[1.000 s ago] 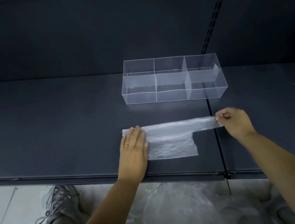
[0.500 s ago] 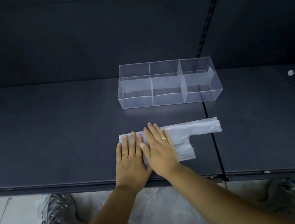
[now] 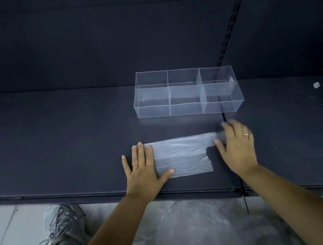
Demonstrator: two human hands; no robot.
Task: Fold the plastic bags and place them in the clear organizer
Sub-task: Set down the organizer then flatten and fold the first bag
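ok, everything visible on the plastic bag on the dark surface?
The plastic bag is thin, translucent whitish film, lightly creased, folded flat, with a narrower tail running right along its far edge. It lies on the dark surface, in front of the clear organizer and apart from it. The left hand presses flat on its left end; the right hand, blurred, lies over the tail's end.
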